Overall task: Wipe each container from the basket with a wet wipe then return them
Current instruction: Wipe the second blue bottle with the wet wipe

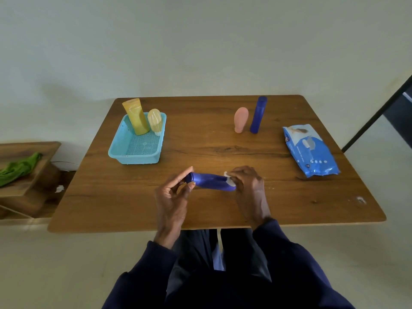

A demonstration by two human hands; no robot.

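A blue tube (209, 181) lies sideways above the table's near middle. My left hand (173, 198) pinches its capped left end. My right hand (250, 186) presses a white wet wipe (229, 178) against the tube's right end. The light blue basket (124, 157) stands at the left and holds a tall yellow tube (136, 117) and a pale yellow tube (155, 121), both upright at its far end. A pink tube (240, 119) and a tall blue bottle (258, 114) stand upright on the table at the far right.
A blue pack of wet wipes (311, 150) lies near the right edge of the wooden table (200, 210). A low wooden shelf (29, 179) with a green cloth (19, 167) stands to the left. A dark bar (376, 114) slants at the right.
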